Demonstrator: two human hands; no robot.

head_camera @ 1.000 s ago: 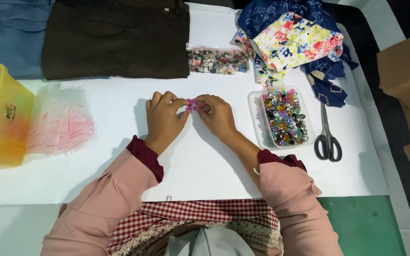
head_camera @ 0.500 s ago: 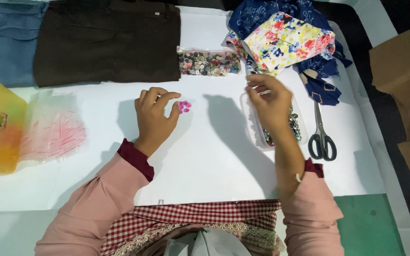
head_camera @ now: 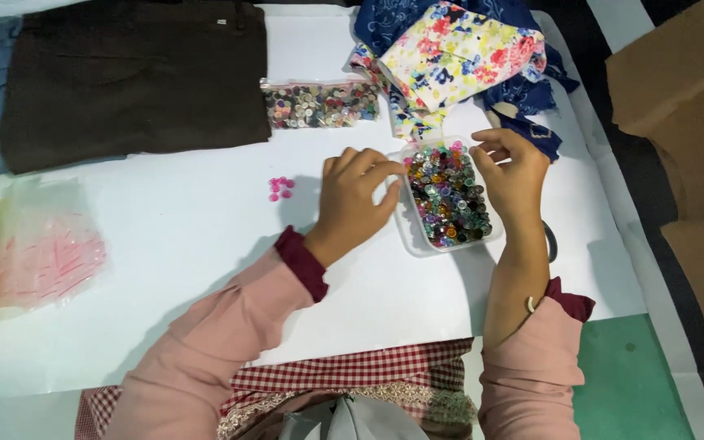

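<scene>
Right hand [head_camera: 515, 171] fingertips are pinched together over the far right edge of the clear tray of mixed buttons [head_camera: 447, 195]; too small to tell whether a button sits between them. Left hand [head_camera: 358, 200] rests with fingers loosely curled, empty, its tips touching the tray's left wall, so the tray lies between both hands, its long axis running away from the body. A small pink button cluster [head_camera: 280, 188] lies left of the left hand, clear of it; a zip bag of buttons [head_camera: 319, 104] lies beyond, beside the brown cloth [head_camera: 136, 77].
</scene>
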